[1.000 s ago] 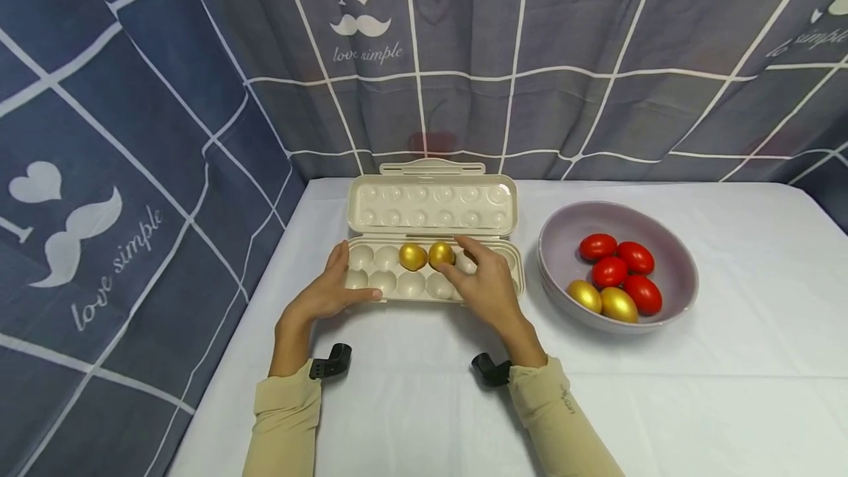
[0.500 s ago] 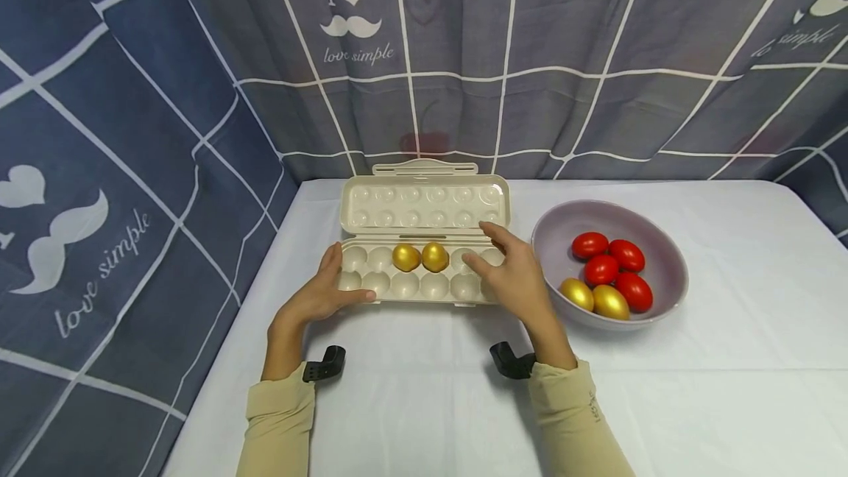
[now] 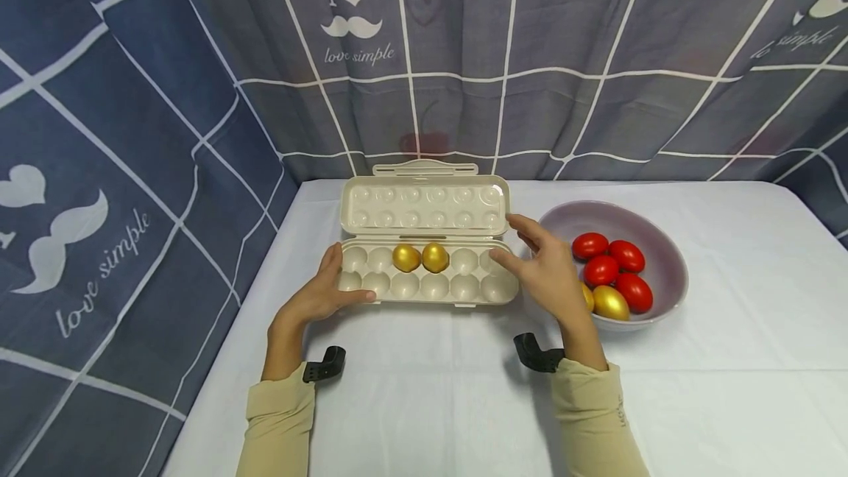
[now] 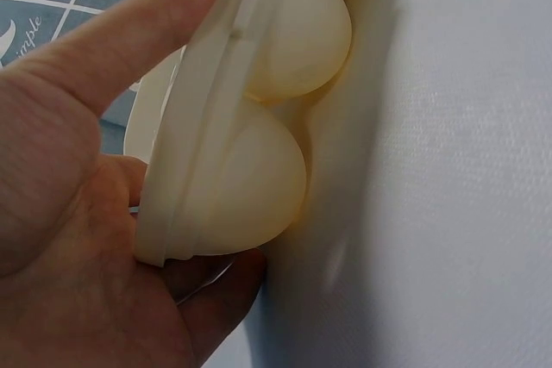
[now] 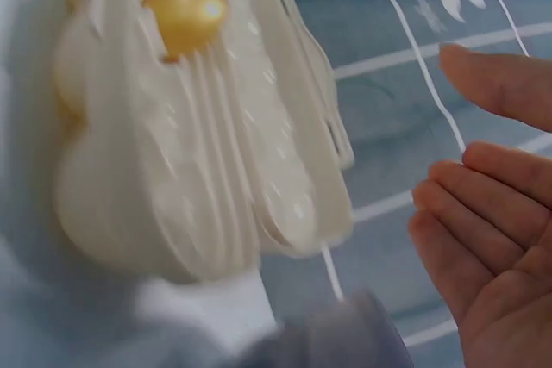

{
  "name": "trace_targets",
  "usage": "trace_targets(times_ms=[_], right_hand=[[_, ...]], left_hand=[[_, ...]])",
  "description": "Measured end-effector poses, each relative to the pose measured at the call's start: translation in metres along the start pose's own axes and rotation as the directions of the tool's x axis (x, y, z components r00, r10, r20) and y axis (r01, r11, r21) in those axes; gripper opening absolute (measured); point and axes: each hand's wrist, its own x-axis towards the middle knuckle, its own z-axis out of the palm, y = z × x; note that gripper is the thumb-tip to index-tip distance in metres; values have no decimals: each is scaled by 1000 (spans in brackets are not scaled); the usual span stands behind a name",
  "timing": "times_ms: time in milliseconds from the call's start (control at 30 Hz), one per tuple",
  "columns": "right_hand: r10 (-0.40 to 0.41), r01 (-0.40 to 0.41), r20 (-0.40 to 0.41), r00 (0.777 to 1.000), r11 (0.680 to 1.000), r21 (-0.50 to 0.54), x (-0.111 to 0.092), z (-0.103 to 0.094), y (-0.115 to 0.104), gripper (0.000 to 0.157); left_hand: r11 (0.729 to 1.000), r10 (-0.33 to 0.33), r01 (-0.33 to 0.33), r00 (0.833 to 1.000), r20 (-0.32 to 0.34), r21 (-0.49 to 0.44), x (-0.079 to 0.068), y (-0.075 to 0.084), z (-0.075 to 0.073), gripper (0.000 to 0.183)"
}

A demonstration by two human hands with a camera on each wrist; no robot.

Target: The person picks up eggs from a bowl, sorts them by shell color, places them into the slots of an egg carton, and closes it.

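Observation:
A cream plastic egg box (image 3: 424, 201) lies with its lid raised at the back. Two gold eggs (image 3: 420, 258) sit side by side in the middle of its rear row. My left hand (image 3: 319, 294) grips the box's left end; in the left wrist view the thumb (image 4: 129, 36) lies over the rim and fingertips (image 4: 228, 299) show under the rounded cups. My right hand (image 3: 546, 267), holding nothing, is over the gap between the box's right end and the bowl. Its fingers are spread from the thumb, as the right wrist view also shows.
On the right stands a mauve bowl (image 3: 672, 263) with several red eggs (image 3: 623, 263) and two gold eggs (image 3: 610, 303); my right hand partly covers one gold egg. A white cloth (image 3: 424, 396) covers the table. Dark checked curtains (image 3: 563, 35) hang behind and at left.
My right hand has let go of the right-hand gold egg in the box and moved right toward the bowl. My left hand stays on the box; the head view shifted slightly.

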Motion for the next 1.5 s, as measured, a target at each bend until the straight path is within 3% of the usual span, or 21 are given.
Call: trace_targets(times_ms=[333,567,1233,1500], right_hand=[[28,-28,-24,999,1000,-1,-6,-36,7,53],[58,-58,10,998,998,2,-7,-40,8,54],[85,-88,-30,996,993,-85,-11,-50,6,52],[104,-94,35,994,972,-214,-17,-62,12,51]], left_hand=[[999,-31,31,999,12,11,-1,0,-1,124],[999,-28,28,1000,10,22,1,1,-1,124],[1000,-24,24,1000,15,19,1,0,1,125],[999,-27,26,1000,17,23,0,0,0,124]])
